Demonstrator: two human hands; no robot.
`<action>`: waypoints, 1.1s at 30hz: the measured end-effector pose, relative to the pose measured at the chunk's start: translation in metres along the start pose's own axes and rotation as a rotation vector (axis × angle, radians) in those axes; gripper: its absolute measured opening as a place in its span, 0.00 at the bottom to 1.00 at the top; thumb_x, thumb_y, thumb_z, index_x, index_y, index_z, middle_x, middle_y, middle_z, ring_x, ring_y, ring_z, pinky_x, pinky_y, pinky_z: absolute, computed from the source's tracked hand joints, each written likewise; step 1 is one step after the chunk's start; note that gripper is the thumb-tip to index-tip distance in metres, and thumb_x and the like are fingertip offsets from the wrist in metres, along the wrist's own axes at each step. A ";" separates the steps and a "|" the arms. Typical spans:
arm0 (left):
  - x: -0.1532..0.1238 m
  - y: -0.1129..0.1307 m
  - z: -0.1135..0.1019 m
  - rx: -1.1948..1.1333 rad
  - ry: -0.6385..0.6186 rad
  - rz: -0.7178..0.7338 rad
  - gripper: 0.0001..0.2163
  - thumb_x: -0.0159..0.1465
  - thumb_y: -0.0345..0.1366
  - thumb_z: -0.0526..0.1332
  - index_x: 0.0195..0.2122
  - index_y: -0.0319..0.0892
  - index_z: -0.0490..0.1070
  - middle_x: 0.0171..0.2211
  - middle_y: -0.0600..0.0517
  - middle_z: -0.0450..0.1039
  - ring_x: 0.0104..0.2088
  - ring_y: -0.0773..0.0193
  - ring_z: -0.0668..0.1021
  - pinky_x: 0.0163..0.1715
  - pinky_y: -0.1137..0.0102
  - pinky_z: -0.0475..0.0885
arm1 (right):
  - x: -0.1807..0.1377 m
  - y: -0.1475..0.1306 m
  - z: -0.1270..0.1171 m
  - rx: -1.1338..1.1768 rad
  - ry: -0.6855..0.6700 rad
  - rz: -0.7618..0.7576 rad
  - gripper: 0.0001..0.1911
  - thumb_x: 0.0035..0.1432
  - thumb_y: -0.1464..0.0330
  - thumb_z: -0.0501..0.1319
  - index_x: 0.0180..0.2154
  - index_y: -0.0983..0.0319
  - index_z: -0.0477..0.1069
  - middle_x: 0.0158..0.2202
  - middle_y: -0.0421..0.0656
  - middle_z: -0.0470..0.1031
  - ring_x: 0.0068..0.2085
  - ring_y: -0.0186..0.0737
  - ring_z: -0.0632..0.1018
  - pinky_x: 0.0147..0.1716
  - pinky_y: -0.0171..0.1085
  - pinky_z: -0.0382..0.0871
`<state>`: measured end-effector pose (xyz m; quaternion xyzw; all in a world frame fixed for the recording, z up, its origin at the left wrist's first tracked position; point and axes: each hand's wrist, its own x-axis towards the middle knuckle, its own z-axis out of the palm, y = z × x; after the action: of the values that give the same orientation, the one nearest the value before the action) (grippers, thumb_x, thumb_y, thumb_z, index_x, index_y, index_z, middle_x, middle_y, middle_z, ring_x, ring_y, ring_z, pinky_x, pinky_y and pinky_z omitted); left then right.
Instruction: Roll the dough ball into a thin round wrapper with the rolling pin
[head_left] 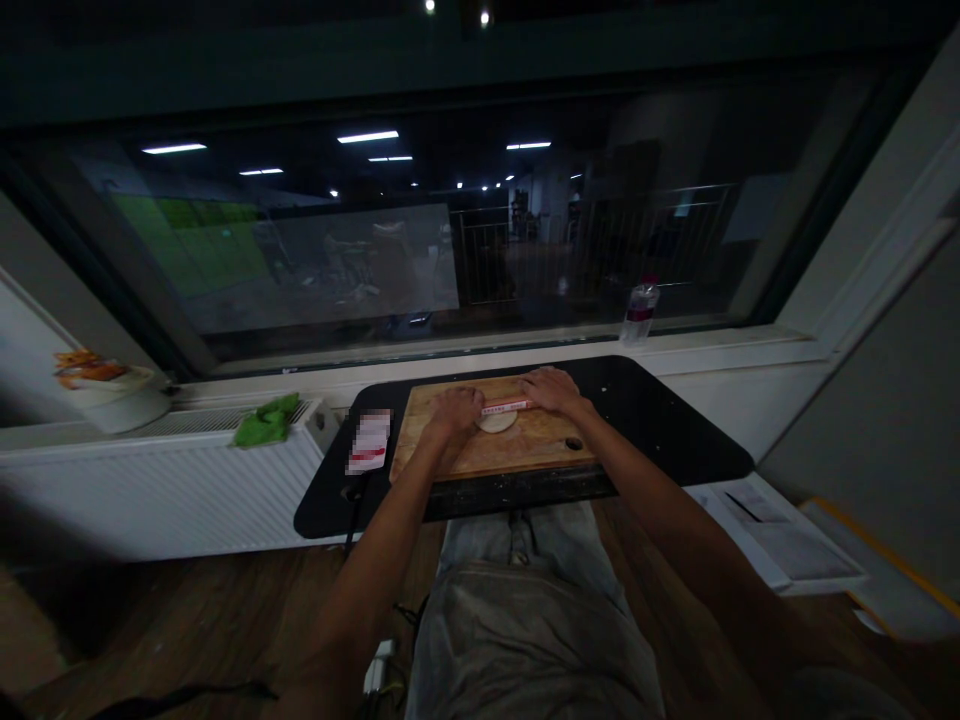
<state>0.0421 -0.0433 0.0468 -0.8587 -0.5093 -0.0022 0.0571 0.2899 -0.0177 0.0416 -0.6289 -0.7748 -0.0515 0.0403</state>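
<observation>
Pale disc (496, 424) under a two-handed printed stick (505, 407), on a cutting board (472, 462)

Pale disc, flat and round, apparently dough, lies near the middle of the wooden cutting board, directly in front of the person. The printed stick runs crosswise over the disc's far part, its right end slightly farther from the body.

Left hand (457, 408) and right hand (551, 388) rest palm down over opposite ends of the stick. Whether the fingers close around it cannot be told at this angle. The spacing leaves the stick's middle bare above the disc; in my judgement this allows similar pressure at both ends and a clear sight of the disc.

The board sits on a black table (652, 425), close to its near edge, presumably for easy reach with both forearms extended. Its oval hole lies at the near right corner, clear of the disc.

Just beside the board's left edge lies a pale packet (369, 445), partly blurred and not identifiable. A bottle (640, 314) stands upright on the window sill (720, 350), beyond the table, apparently out of the arms' path. A green cloth (268, 420) lies crumpled on the radiator (225, 500), well apart from the disc.
</observation>
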 end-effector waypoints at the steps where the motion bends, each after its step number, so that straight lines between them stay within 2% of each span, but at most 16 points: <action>1: 0.000 0.000 0.000 0.011 0.006 0.007 0.18 0.73 0.34 0.61 0.63 0.40 0.75 0.61 0.35 0.79 0.62 0.44 0.81 0.61 0.54 0.76 | 0.002 0.000 0.000 0.011 -0.007 0.006 0.27 0.81 0.56 0.48 0.65 0.53 0.80 0.68 0.46 0.80 0.66 0.51 0.78 0.65 0.45 0.67; 6: -0.002 0.002 -0.003 0.045 0.004 0.015 0.19 0.72 0.34 0.62 0.63 0.39 0.74 0.60 0.34 0.79 0.61 0.41 0.81 0.58 0.50 0.78 | -0.002 0.000 -0.002 0.002 -0.008 0.009 0.26 0.81 0.58 0.49 0.68 0.52 0.78 0.70 0.45 0.78 0.68 0.52 0.77 0.66 0.45 0.67; 11: -0.003 0.004 -0.008 0.053 -0.009 0.033 0.18 0.75 0.35 0.59 0.63 0.37 0.74 0.60 0.32 0.79 0.60 0.39 0.81 0.56 0.49 0.79 | -0.021 -0.006 -0.002 0.001 0.009 0.029 0.27 0.82 0.61 0.47 0.67 0.58 0.78 0.66 0.49 0.81 0.66 0.50 0.78 0.66 0.42 0.67; 17: -0.002 0.003 -0.009 0.048 -0.017 0.014 0.19 0.75 0.34 0.57 0.64 0.38 0.76 0.61 0.33 0.79 0.61 0.40 0.81 0.57 0.52 0.78 | -0.048 -0.012 0.001 -0.019 0.026 0.001 0.27 0.82 0.63 0.45 0.63 0.60 0.79 0.66 0.52 0.81 0.68 0.53 0.77 0.67 0.45 0.67; 21: -0.001 0.002 -0.006 0.052 -0.022 0.027 0.20 0.72 0.33 0.60 0.64 0.40 0.77 0.63 0.35 0.79 0.62 0.40 0.81 0.58 0.53 0.76 | -0.063 -0.018 0.000 -0.061 0.044 0.000 0.29 0.83 0.64 0.41 0.61 0.61 0.79 0.64 0.54 0.81 0.65 0.56 0.79 0.63 0.47 0.71; 24: -0.001 0.001 -0.005 0.054 -0.019 0.034 0.20 0.71 0.33 0.62 0.63 0.42 0.77 0.64 0.36 0.78 0.62 0.41 0.80 0.58 0.53 0.76 | -0.074 -0.025 -0.006 -0.064 0.044 0.017 0.27 0.82 0.65 0.42 0.61 0.61 0.79 0.64 0.55 0.81 0.63 0.57 0.81 0.59 0.47 0.74; 33: -0.001 0.002 -0.008 0.039 -0.026 0.056 0.19 0.73 0.35 0.60 0.63 0.41 0.78 0.63 0.36 0.80 0.62 0.40 0.81 0.58 0.53 0.76 | -0.099 -0.042 -0.009 0.008 0.121 0.101 0.27 0.84 0.61 0.42 0.61 0.59 0.78 0.62 0.51 0.83 0.60 0.51 0.83 0.57 0.41 0.73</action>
<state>0.0439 -0.0460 0.0549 -0.8714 -0.4855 0.0204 0.0673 0.2690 -0.1231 0.0370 -0.6627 -0.7384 -0.0844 0.0921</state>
